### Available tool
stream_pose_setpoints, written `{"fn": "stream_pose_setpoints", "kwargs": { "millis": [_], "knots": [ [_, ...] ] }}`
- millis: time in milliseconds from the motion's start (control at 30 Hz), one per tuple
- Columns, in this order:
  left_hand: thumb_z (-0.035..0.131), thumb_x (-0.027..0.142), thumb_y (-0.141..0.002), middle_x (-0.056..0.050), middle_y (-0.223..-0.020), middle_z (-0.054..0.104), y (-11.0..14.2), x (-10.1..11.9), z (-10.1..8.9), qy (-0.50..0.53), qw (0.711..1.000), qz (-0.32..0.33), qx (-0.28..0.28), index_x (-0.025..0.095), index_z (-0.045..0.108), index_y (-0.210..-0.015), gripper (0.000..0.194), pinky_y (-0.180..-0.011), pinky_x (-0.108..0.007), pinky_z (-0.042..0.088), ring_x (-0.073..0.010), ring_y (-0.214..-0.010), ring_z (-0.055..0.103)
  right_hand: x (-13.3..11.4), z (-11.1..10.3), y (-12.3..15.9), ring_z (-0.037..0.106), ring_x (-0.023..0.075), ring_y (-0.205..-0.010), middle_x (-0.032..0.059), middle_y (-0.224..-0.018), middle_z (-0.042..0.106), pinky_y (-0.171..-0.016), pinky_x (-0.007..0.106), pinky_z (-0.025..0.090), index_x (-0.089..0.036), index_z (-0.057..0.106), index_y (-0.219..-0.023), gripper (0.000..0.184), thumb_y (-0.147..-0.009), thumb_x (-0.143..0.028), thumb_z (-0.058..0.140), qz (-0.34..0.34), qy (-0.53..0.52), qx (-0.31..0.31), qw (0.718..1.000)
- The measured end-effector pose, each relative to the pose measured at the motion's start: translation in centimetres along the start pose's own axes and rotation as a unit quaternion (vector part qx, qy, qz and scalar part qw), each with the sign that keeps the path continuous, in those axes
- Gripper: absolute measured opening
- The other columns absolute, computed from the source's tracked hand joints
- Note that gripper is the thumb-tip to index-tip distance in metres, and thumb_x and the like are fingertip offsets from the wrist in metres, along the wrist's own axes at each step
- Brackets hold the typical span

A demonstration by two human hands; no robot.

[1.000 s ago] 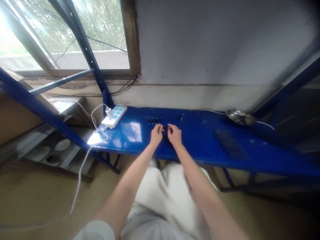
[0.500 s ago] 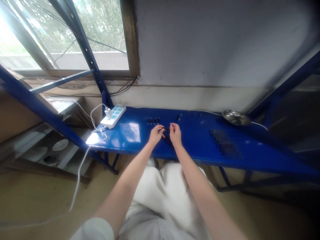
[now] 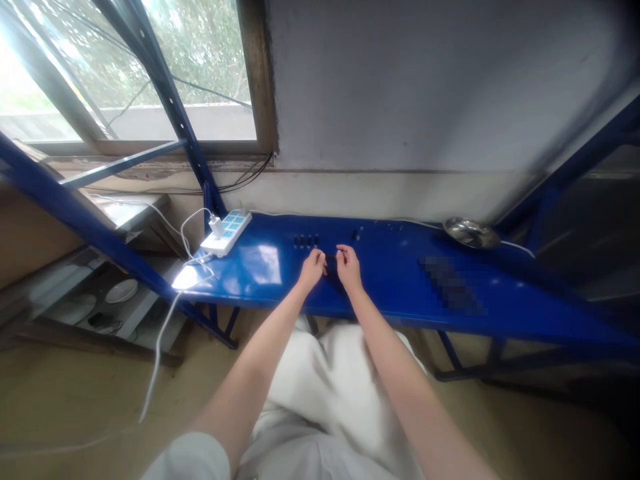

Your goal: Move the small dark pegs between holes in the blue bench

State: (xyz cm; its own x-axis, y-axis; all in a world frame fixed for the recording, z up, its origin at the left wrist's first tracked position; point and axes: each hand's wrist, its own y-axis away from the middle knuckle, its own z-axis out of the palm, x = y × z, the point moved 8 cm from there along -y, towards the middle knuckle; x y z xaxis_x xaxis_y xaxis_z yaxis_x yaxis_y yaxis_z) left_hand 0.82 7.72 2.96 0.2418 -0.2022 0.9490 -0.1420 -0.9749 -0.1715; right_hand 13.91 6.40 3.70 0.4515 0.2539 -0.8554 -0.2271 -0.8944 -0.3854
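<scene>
Over the middle of the blue table (image 3: 390, 287), my left hand (image 3: 313, 268) and my right hand (image 3: 348, 267) face each other, fingertips closed. Between them is a small dark piece (image 3: 331, 257), too small to name. The fingers of both hands pinch at its ends. Just beyond my left hand stands a row of several small black cylinders (image 3: 305, 241). A dark little part with a clear one beside it (image 3: 357, 233) lies past my right hand. Farther back are a few tiny bits (image 3: 394, 228).
At the table's left end lies a white power strip (image 3: 227, 233) with a plug and cable. A shiny metal bowl (image 3: 471, 233) stands at the back right, near a blurred-out dark object (image 3: 450, 285). Blue frame posts (image 3: 170, 100) rise at the left, before a window.
Half a second ago my hands were slightly farther apart, with the left fingers more spread; now they are a little closer together. The dark piece stays between them.
</scene>
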Motion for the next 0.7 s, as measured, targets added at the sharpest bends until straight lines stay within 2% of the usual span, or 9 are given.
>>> {"fn": "stream_pose_setpoints", "kwargs": {
  "millis": [167, 433, 700],
  "knots": [
    [0.036, 0.033, -0.087, 0.002, -0.058, 0.054, -0.1, -0.3, -0.2, -0.010, 1.000, -0.022, 0.014, 0.017, 0.044, -0.068, 0.026, -0.057, -0.021, 0.041, -0.0076, -0.047, 0.051, 0.0, 0.1, 0.0, 0.059, 0.0175, -0.087, 0.0101, -0.100, 0.061, -0.079, 0.030, 0.046, -0.019, 0.051, -0.106, 0.033, -0.085, -0.039, 0.036, 0.010, -0.010, -0.008, 1.000],
    [0.036, 0.050, -0.084, 0.002, -0.049, 0.051, -0.3, -1.3, -0.6, 0.030, 0.999, -0.033, 0.031, 0.016, 0.048, -0.061, 0.043, -0.054, -0.023, 0.040, -0.0095, -0.043, 0.050, 0.2, 0.4, 0.0, 0.059, 0.0180, -0.088, 0.0098, -0.099, 0.061, -0.080, 0.033, 0.046, -0.019, 0.050, -0.105, 0.031, -0.084, -0.040, 0.038, 0.009, -0.041, -0.013, 0.999],
    [0.042, 0.050, -0.081, 0.002, -0.046, 0.049, -0.6, -2.2, -0.9, 0.095, 0.992, -0.060, 0.058, 0.016, 0.047, -0.057, 0.043, -0.049, -0.022, 0.038, -0.0082, -0.038, 0.047, 0.0, 0.1, 0.0, 0.058, 0.0178, -0.087, 0.0090, -0.098, 0.060, -0.080, 0.032, 0.045, -0.019, 0.051, -0.102, 0.032, -0.084, -0.042, 0.039, -0.004, -0.051, 0.007, 0.999]
  ]
}}
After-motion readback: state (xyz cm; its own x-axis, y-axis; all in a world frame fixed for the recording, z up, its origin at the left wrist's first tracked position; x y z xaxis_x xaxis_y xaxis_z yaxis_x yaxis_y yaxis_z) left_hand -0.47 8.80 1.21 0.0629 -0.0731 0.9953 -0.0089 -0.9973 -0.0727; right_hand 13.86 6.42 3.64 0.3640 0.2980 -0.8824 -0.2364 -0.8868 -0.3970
